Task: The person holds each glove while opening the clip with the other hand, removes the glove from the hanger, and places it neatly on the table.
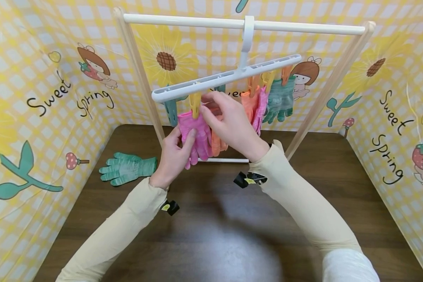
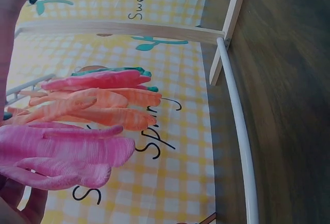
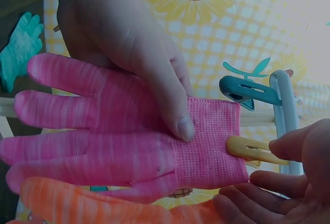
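My left hand (image 1: 172, 158) pinches a pink knit glove (image 1: 200, 139) near its cuff, thumb across the front. A yellow clothespin (image 3: 247, 147), hanging from the white hanger (image 1: 197, 86), bites the middle of that cuff. Close beside the clothespin is my right hand (image 1: 234, 127); in the right wrist view its thumb is at the clothespin's upper end, its fingers apart from the thumb below. A teal clothespin (image 3: 250, 91) hangs to the left without a glove. Orange gloves (image 2: 98, 110) hang just behind the pink one.
Farther along the hanger hang an orange glove (image 1: 247, 103), another pink glove (image 1: 260, 107) and a green glove (image 1: 280, 100). A loose green glove (image 1: 127, 168) lies on the dark table (image 1: 197, 235) at left. The hanger hooks over the rack's white bar (image 1: 190, 21), between wooden posts.
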Action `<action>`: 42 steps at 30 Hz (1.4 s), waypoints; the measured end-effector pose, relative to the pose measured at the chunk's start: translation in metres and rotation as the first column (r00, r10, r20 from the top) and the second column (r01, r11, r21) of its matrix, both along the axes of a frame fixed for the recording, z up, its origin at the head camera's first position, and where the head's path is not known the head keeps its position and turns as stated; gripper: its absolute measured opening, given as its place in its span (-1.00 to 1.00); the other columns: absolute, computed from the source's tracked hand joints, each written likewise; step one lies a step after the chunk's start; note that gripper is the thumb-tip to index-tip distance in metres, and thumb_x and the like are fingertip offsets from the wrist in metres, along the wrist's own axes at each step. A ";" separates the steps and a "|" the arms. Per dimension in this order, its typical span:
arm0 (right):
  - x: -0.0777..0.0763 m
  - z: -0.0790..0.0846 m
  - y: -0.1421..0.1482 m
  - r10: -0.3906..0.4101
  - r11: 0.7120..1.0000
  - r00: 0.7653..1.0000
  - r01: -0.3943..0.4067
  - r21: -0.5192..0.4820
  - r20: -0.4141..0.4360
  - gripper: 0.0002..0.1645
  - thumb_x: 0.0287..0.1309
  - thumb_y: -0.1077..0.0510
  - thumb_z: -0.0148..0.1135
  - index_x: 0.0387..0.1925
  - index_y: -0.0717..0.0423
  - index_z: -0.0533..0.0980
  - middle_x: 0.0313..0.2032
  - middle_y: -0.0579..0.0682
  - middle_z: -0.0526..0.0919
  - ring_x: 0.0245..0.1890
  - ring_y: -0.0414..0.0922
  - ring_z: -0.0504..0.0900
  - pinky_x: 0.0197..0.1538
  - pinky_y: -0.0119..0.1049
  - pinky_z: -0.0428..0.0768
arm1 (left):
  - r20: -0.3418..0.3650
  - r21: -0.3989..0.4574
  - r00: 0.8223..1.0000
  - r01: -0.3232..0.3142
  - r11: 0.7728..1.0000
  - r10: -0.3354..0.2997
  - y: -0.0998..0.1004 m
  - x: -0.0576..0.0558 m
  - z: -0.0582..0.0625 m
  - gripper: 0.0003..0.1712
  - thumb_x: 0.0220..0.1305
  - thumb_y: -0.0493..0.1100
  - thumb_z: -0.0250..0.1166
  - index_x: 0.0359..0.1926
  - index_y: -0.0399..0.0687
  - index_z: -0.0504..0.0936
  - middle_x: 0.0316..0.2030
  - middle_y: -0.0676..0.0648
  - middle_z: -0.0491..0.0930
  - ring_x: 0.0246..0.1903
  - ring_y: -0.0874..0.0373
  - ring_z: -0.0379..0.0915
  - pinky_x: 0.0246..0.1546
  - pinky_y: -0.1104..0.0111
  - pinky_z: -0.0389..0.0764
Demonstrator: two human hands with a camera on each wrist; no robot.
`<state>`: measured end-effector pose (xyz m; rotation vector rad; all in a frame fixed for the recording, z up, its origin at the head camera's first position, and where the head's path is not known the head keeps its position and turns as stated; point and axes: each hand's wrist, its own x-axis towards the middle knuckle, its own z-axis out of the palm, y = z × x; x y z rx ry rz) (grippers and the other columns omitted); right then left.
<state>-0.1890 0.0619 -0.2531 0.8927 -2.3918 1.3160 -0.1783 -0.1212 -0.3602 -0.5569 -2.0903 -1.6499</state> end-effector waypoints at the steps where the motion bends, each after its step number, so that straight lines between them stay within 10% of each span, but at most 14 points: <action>1: -0.001 0.000 -0.001 -0.001 1.000 1.000 0.001 -0.004 0.013 -0.62 0.48 0.18 0.21 0.20 0.29 0.54 0.08 0.13 0.68 0.05 -0.08 0.70 0.13 -0.26 0.66 | 0.000 0.004 1.000 0.002 1.000 -0.002 0.000 0.001 0.001 -0.80 0.52 -0.21 0.24 -0.08 -0.33 0.57 -0.48 -0.21 0.59 -0.65 0.02 0.48 -0.63 0.43 0.49; 15: -0.012 -0.004 -0.009 0.099 0.977 0.972 -0.055 -0.206 0.211 -0.66 0.52 0.15 0.16 0.16 0.26 0.57 -0.20 0.10 0.67 -0.24 -0.10 0.58 -0.14 -0.32 0.56 | 0.020 0.023 0.999 0.039 0.999 -0.039 0.003 0.004 0.001 -0.80 0.51 -0.23 0.22 -0.05 -0.34 0.60 -0.35 -0.22 0.67 -0.45 0.16 0.56 -0.46 0.44 0.54; 24: -0.010 -0.001 -0.009 0.230 0.895 0.862 -0.005 -0.446 0.452 -0.69 0.47 0.19 0.23 0.13 0.24 0.54 -0.11 -0.01 0.69 -0.02 -0.13 0.59 0.18 -0.18 0.55 | 0.051 0.021 0.998 0.031 0.999 -0.032 0.003 0.008 0.003 -0.79 0.51 -0.19 0.23 -0.09 -0.32 0.60 -0.40 -0.21 0.66 -0.47 0.16 0.55 -0.48 0.43 0.52; 42: -0.009 0.000 -0.007 0.219 0.888 0.839 0.040 -0.458 0.498 -0.60 0.45 0.18 0.25 0.21 0.27 0.51 0.07 0.10 0.69 0.04 -0.09 0.62 0.23 -0.18 0.53 | 0.066 -0.016 0.997 0.050 0.999 -0.049 -0.001 0.014 -0.012 -0.82 0.49 -0.23 0.26 -0.07 -0.30 0.63 -0.36 -0.19 0.69 -0.46 0.05 0.57 -0.45 0.43 0.56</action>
